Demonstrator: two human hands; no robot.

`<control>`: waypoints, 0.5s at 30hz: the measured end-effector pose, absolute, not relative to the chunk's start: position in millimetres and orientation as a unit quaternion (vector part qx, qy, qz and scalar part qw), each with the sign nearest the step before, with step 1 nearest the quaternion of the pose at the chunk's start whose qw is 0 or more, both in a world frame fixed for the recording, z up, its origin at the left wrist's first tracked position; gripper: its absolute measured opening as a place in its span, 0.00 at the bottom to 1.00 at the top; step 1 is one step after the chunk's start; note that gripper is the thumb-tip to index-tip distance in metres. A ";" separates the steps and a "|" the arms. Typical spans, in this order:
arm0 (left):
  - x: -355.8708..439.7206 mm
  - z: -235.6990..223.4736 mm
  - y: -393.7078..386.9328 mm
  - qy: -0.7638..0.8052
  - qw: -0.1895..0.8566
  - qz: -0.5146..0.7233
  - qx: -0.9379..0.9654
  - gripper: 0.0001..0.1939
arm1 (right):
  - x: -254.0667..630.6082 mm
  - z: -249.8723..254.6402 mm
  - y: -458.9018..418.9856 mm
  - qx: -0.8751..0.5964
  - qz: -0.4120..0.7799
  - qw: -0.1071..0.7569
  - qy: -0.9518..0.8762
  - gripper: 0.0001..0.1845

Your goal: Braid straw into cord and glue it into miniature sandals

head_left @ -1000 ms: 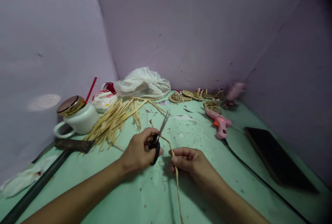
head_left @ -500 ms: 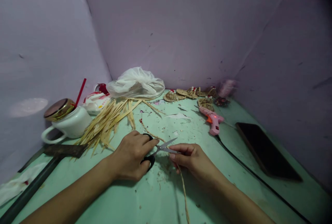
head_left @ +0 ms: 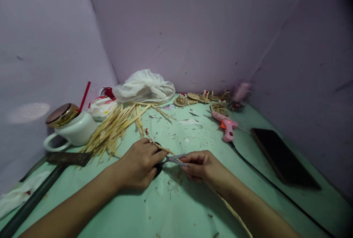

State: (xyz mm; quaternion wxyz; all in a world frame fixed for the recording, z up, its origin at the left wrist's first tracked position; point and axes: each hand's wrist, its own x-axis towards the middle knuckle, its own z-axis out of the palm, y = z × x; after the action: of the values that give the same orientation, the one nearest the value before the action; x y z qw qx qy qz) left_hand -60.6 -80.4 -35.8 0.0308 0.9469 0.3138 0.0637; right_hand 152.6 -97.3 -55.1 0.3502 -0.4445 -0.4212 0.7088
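Your left hand (head_left: 139, 164) grips scissors (head_left: 168, 159) apparently around the braided cord (head_left: 162, 149), at near centre; your right hand (head_left: 205, 166) pinches the cord beside the blade tips, so careless closing could nick those fingers.

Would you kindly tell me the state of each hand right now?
Left hand: closed, holding the scissors by the handles.
Right hand: closed in a pinch, holding the cord.

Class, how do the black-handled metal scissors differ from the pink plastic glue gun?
The black-handled metal scissors are in the left hand; the pink plastic glue gun rests on the green table. The glue gun trails a black cable; the scissors have none. Both are handheld tools.
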 end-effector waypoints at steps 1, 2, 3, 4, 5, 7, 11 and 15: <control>-60.5 -36.1 -80.4 0.315 0.033 0.062 0.947 0.25 | 152.5 -54.4 -97.3 -0.446 0.710 0.346 -0.422 0.11; -60.5 -36.5 -80.3 0.315 0.036 0.061 0.947 0.25 | 152.2 -53.6 -97.4 -0.446 0.711 0.344 -0.422 0.11; -60.4 -36.8 -80.2 0.314 0.038 0.062 0.947 0.25 | 151.9 -52.7 -97.5 -0.446 0.711 0.343 -0.421 0.11; -60.3 -37.0 -80.2 0.313 0.040 0.062 0.947 0.25 | 151.5 -51.7 -97.7 -0.447 0.712 0.343 -0.420 0.10; -60.2 -37.2 -80.3 0.312 0.040 0.062 0.947 0.26 | 151.1 -50.6 -97.9 -0.446 0.713 0.342 -0.418 0.10; -59.8 -37.4 -80.9 0.310 0.037 0.061 0.948 0.25 | 150.5 -48.5 -98.1 -0.446 0.715 0.340 -0.417 0.10; -58.8 -37.4 -82.2 0.309 0.026 0.057 0.949 0.23 | 150.2 -47.3 -98.2 -0.445 0.711 0.346 -0.420 0.11; -59.3 -39.4 -81.6 0.309 0.020 0.066 0.949 0.24 | 150.8 -48.4 -97.9 -0.450 0.703 0.358 -0.418 0.09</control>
State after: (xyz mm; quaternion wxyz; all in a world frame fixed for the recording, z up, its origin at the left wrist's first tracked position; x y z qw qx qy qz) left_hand -59.3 -81.6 -39.4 0.0200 0.9485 0.3091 0.0660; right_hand 150.8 -97.9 -48.4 0.3585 -0.4504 -0.4180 0.7027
